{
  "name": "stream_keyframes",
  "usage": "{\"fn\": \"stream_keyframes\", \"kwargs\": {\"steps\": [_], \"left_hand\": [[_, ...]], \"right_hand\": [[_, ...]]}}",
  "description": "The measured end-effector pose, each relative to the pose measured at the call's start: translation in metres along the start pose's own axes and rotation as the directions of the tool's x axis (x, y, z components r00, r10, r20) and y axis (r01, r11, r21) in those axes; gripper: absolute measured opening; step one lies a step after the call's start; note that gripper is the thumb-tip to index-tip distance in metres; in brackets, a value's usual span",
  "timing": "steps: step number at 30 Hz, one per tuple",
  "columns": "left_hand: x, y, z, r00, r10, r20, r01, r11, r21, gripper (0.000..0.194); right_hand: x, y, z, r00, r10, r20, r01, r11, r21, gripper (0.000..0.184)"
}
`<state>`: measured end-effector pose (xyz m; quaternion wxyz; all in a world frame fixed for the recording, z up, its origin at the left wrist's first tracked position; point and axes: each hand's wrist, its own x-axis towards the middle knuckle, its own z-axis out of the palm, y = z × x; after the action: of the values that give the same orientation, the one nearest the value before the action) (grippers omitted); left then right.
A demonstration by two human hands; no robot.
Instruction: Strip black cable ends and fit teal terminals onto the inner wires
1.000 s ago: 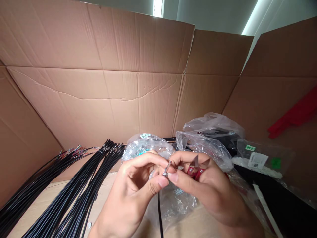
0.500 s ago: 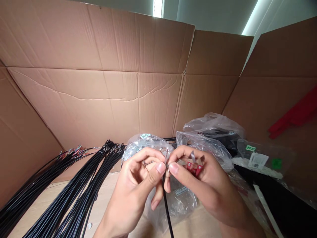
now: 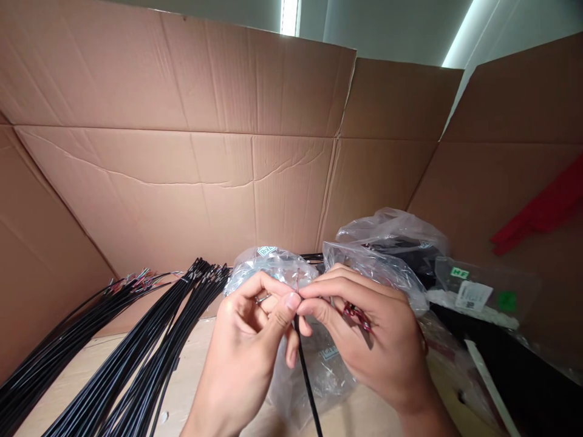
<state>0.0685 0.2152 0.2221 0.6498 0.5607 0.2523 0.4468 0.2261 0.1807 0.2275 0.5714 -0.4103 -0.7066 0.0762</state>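
Note:
A black cable [image 3: 307, 382] rises from the bottom edge, its thin bare end wires [image 3: 297, 280] sticking up between the fingertips. My left hand [image 3: 246, 361] pinches the cable just below those wires with thumb and forefinger. From the other side, my right hand [image 3: 387, 340] meets it, thumb and forefinger closed at the same spot. Several small dark-red pieces [image 3: 357, 315] are tucked in the right hand; their exact kind is blurred. What lies between the right fingertips is mostly hidden.
Bundles of black cables [image 3: 132, 358] with stripped ends lie at left. Clear plastic bags [image 3: 266, 267] stand behind the hands, and a labelled bag [image 3: 483, 294] is at right beside black material [image 3: 523, 376]. A cardboard wall [image 3: 214, 164] encloses the back. Red cloth [image 3: 537, 209] hangs at right.
My right hand has turned over, its back now facing up and covering more of the red pieces. Both hands and the cable end have shifted slightly left.

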Motion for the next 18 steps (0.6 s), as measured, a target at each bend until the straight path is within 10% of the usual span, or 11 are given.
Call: {"fn": "stream_keyframes", "kwargs": {"steps": [12,18], "left_hand": [[0.0035,-0.0003,0.0037,0.996,-0.057,0.065,0.056,0.998,0.008,0.024],[0.0036,-0.0062,0.0034,0.998,0.054,-0.036,-0.045,0.978,0.205,0.029]], "right_hand": [[-0.0022,0.0078,0.0045,0.996,-0.074,-0.041,0.064,0.977,-0.203,0.021],[-0.0026,0.004,0.0013,0.98,0.189,0.06,-0.187,0.982,-0.032,0.013]]}}
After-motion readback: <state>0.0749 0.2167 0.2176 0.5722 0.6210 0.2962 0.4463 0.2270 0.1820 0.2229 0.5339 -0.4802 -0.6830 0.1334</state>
